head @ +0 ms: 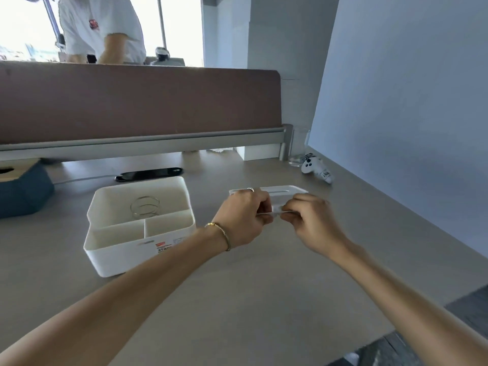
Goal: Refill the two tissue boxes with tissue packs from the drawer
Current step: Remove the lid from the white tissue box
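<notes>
white box (140, 225) sits open and empty on the counter (237, 299), spring inside. both hands, left (241, 220) and right (310, 223), pinch a thin clear plate over the lid (287, 192). prep step; next: fetch a pack, none visible.

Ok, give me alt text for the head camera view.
Two hands, left hand and right hand, hold a thin clear plate above a grey desk. An open white tissue box with a metal spring sits left; its lid lies behind the hands.

Glass (298, 147) & toy figure (317, 169) far right; phone (149, 174) mid desk (237, 299).
</notes>
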### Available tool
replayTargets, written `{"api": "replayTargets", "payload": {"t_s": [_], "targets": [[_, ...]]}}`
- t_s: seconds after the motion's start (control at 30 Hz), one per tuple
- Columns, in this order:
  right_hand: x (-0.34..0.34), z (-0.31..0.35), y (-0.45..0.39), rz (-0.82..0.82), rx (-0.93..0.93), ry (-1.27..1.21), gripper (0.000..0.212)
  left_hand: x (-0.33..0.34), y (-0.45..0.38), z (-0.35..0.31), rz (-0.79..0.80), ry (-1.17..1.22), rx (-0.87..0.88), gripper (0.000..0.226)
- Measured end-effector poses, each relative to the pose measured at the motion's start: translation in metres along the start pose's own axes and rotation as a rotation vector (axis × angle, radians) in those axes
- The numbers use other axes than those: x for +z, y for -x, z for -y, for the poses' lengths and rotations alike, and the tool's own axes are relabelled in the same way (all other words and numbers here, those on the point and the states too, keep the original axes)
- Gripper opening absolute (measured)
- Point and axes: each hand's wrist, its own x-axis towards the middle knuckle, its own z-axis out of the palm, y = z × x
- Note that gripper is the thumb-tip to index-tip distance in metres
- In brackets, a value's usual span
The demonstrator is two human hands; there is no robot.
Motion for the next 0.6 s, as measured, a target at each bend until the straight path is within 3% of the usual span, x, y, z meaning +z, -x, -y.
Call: {"api": "replayTargets", "payload": {"t_s": [0.33, 0.6], "targets": [[0.030, -0.019, 0.004, 0.084, 0.016, 0.000, 0.003, 0.024, -0.002, 0.020, 0.050, -0.026, -0.013, 0.015], [0.040, -0.021, 0.012, 0.141, 0.070, -0.003, 0.020, 0.037, 0.005, 0.028, 0.094, -0.037, -0.061, 0.009]]}}
